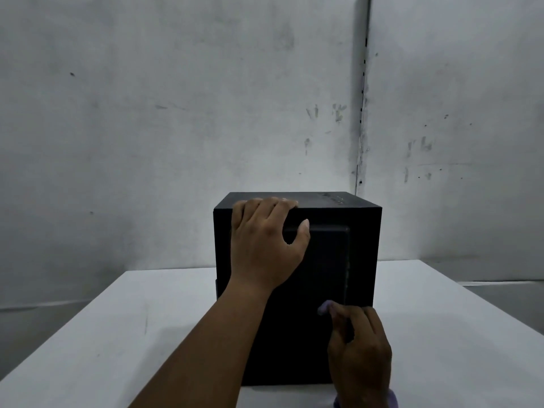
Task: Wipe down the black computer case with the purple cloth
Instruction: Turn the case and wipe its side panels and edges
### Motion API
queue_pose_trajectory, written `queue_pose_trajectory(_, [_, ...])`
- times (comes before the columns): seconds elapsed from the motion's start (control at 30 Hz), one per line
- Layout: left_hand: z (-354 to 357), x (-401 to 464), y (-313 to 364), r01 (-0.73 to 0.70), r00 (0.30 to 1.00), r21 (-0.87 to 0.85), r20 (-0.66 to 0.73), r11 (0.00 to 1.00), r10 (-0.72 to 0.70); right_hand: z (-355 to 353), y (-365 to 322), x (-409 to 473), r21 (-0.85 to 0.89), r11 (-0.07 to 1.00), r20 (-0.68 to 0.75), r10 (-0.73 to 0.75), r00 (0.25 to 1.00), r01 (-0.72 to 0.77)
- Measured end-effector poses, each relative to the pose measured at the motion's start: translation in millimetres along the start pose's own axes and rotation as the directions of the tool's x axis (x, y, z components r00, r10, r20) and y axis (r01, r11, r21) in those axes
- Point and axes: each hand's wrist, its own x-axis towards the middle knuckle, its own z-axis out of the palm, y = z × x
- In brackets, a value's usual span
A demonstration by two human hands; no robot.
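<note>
Left hand (265,245) fingers (273,203) lie fairly straight and together, hooked over the top near edge of the matte black box-shaped computer case (329,260), fingertips on its top face, thumb spread out to the right and pressed against the near face, palm flat on that same face. Right hand (357,346) fingers (341,315) are curled and clamped on the purple cloth (324,307), a small bunched bit of it pokes out above the fingertips against the lower right part of the case's near face, and another purple fold shows below the wrist at the bottom edge of the view. Cloth touches the case low down, just left of the case's right vertical edge. Most of the cloth is hidden inside the hand, so its full shape cannot be told. Left forearm runs up from the bottom centre, crossing in front of the case's lower left portion. The case stands upright on the white flat worktop (132,334), roughly centred, its near face towards the camera, a raised panel outline faintly visible on that face; some small marks on the top face near the back right, too dim to read. Behind the worktop stands a scuffed grey-white wall (176,98) with a dark vertical seam (363,98) right of centre.
</note>
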Motion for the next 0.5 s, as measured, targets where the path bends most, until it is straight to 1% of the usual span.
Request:
queue_pose_trajectory(0.2, [0.0, -0.3, -0.3, -0.005, 1.0, -0.008, -0.013, 1.0, 0.005, 1.7, -3.7, -2.2, 0.002, 0.999, -0.02, 0.034, 0.999, -0.034])
queue_pose_trajectory(0.37, [0.9, -0.5, -0.2, -0.003, 1.0, -0.017, -0.024, 1.0, 0.003, 0.0, -5.3, -0.1, 0.029, 0.999, -0.021, 0.023, 1.0, -0.022])
queue_pose_trajectory(0.5, [0.3, -0.4, 0.0, -0.004, 1.0, -0.015, -0.016, 1.0, 0.003, 3.2, -5.2, -2.4, 0.033, 0.998, -0.023, 0.057, 0.998, -0.056])
